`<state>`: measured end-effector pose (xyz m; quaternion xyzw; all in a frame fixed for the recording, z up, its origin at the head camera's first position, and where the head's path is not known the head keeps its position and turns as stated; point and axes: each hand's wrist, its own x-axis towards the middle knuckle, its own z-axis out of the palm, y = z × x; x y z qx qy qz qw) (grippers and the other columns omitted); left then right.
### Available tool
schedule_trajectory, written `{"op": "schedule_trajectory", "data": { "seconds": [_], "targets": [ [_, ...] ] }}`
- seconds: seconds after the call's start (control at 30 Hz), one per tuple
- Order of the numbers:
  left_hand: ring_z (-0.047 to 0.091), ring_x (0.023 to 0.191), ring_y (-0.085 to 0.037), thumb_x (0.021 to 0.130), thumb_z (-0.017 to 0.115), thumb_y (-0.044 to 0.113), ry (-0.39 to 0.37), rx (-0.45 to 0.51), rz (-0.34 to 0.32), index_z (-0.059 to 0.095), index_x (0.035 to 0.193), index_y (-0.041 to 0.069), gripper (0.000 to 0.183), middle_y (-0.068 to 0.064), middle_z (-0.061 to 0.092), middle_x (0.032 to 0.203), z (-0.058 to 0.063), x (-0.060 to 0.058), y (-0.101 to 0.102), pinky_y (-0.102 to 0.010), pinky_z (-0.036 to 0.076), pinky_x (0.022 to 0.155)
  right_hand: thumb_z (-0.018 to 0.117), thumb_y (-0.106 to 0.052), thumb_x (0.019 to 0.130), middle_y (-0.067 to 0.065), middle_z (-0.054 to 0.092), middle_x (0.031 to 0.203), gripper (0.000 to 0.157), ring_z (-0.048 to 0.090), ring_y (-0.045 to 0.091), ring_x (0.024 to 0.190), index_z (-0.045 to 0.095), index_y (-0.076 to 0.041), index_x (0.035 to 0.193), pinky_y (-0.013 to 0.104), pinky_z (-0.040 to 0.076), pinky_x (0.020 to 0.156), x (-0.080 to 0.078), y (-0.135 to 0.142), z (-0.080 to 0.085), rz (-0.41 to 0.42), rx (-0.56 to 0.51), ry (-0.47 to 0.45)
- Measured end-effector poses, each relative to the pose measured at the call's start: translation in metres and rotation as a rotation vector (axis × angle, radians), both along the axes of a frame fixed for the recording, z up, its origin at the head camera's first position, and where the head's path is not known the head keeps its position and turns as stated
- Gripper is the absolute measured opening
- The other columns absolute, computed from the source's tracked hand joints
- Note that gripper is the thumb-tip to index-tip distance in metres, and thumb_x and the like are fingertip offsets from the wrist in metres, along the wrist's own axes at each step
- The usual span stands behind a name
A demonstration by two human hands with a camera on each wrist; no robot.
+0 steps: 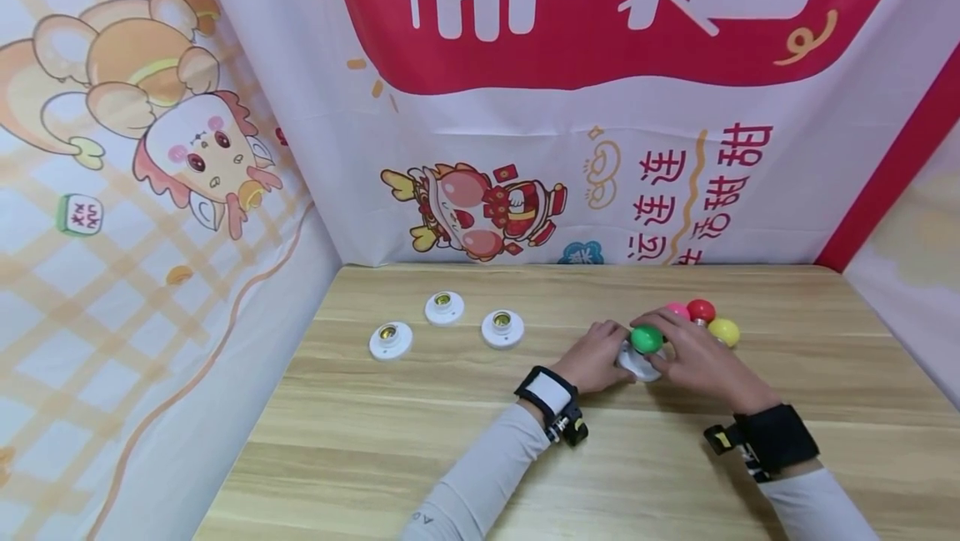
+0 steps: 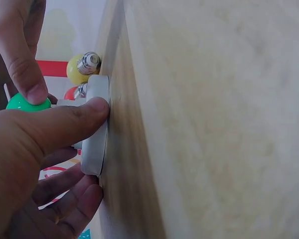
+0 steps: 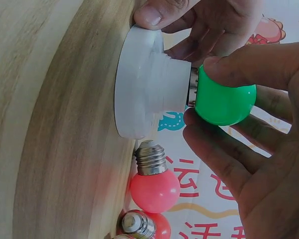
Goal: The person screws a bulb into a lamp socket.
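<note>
While the white lamp holder (image 3: 134, 82) is gripped at its rim between the thumb and fingers of the left hand (image 1: 595, 356), the green bulb (image 1: 647, 339) is pinched between the thumb and fingers of the right hand (image 1: 697, 358). Both are seen at four o'clock of the head view's centre. The bulb is pointed base-first into the holder's mouth, where a band of its metal base is left exposed; whether the holder is touching the wooden table (image 1: 420, 424) cannot be told. From the holder, the pink bulb (image 3: 154, 191) is seen at one o'clock, the red bulb (image 1: 702, 310) at two and the yellow bulb (image 1: 724, 333) just short of three. Toward nine to ten o'clock, well apart, three more lamp holders (image 1: 502, 329) are set upright, their sockets unfilled.
</note>
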<state>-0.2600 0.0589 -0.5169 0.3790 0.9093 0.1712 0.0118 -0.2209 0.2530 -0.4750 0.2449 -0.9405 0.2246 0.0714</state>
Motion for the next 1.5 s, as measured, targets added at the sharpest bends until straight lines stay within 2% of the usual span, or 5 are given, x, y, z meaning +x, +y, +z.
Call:
{"op": "schedule_trajectory", "data": {
  "seconds": [0.5,0.8,1.17,1.33,1.5],
  "targets": [
    [0.040,0.123,-0.012,0.088,0.069,0.036,-0.109,0.054,-0.045,0.048,0.136,0.008,0.059,-0.002,0.046,0.135,-0.001,0.002,-0.021,-0.018,0.037,0.104,0.073,-0.012,0.077,0.010,0.052,0.133,0.063,0.052,0.029,0.117,0.052,-0.015,0.136,0.055,0.052,0.087,0.000,-0.001,0.002,-0.006,0.056,0.004],
    [0.042,0.126,-0.014,0.090,0.066,0.034,-0.077,0.066,-0.046,0.051,0.135,0.011,0.052,-0.003,0.046,0.138,0.005,0.006,-0.044,-0.022,0.037,0.106,0.064,-0.005,0.079,0.012,0.044,0.142,0.064,0.049,0.032,0.119,0.048,-0.016,0.140,0.060,0.050,0.088,0.002,0.002,0.015,-0.038,0.096,-0.016],
    [0.044,0.120,-0.010,0.093,0.064,0.026,0.005,0.185,0.028,0.061,0.123,0.014,0.032,0.003,0.049,0.132,0.032,0.006,-0.082,-0.022,0.043,0.100,0.068,-0.011,0.082,0.018,0.052,0.134,0.048,0.049,0.039,0.117,0.058,-0.012,0.129,0.063,0.049,0.085,-0.008,0.024,0.041,-0.082,0.061,0.073],
    [0.050,0.108,-0.011,0.093,0.064,0.026,0.033,0.247,0.086,0.062,0.121,0.014,0.030,0.005,0.054,0.121,0.040,0.002,-0.107,-0.021,0.049,0.088,0.069,-0.014,0.084,0.018,0.056,0.128,0.043,0.053,0.037,0.108,0.059,-0.011,0.126,0.063,0.049,0.083,-0.009,0.036,0.046,-0.128,0.024,0.025],
    [0.052,0.107,-0.011,0.093,0.064,0.029,0.042,0.281,0.158,0.062,0.121,0.016,0.031,0.006,0.055,0.118,0.047,0.000,-0.129,-0.024,0.050,0.089,0.067,-0.015,0.085,0.020,0.057,0.128,0.040,0.050,0.040,0.114,0.061,-0.010,0.125,0.067,0.044,0.089,-0.009,0.042,0.049,-0.179,0.015,-0.021]
  ]
}}
